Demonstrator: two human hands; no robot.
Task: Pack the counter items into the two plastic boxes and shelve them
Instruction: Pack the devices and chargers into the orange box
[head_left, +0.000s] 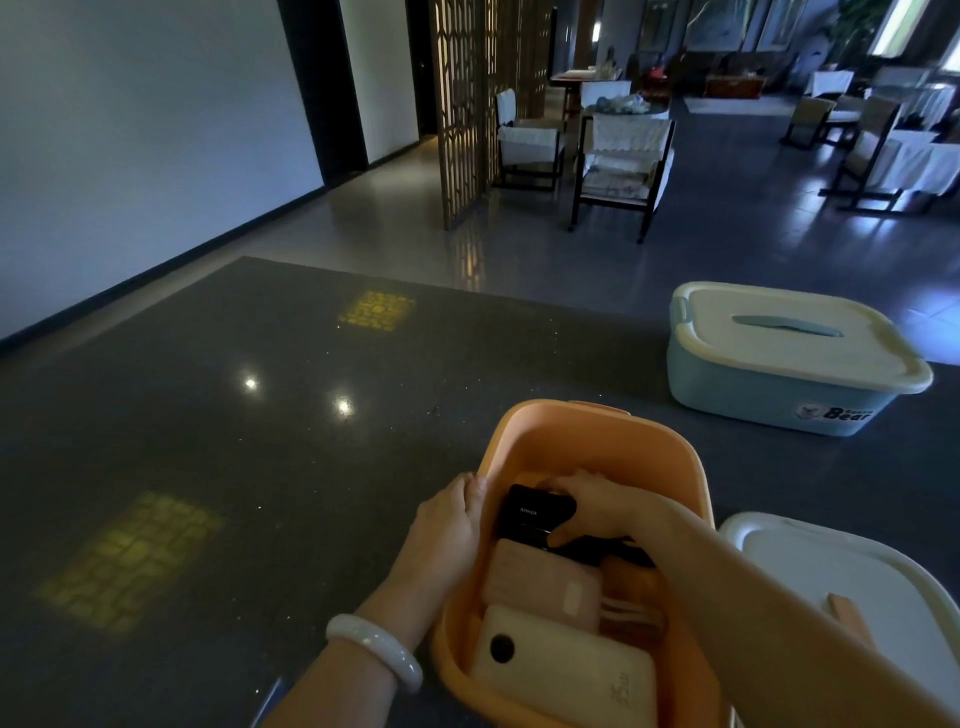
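Head view looks down on a dark speckled counter (260, 441) where an orange box (597, 441) sits open, close to the person. Left hand (447, 525) grips the box's left rim, its fingers curled over the edge with the thumb on the inner side; a pale bangle (374, 649) circles that wrist. Right hand (592, 509) reaches down into the box and holds a black power bank (530, 514), fingers curled over its far edge and thumb pressed along its near edge, so the bank lies directly under the fingers and against the box's far left inner wall. Just nearer than the thumb lies a pink power bank (540, 582), flat on the box's bottom, and nearer again, touching it, a cream power bank (566, 670) with a round dark spot on its face. To the right of the right forearm, beside the orange box, a white lid (841, 582) rests on the counter. Well beyond the right hand's fingers, toward the counter's far right edge, stands a light blue box (769, 389) closed with a cream lid (789, 338) and marked "Bear". Past the counter are chairs (618, 166) and a lattice screen (467, 104).
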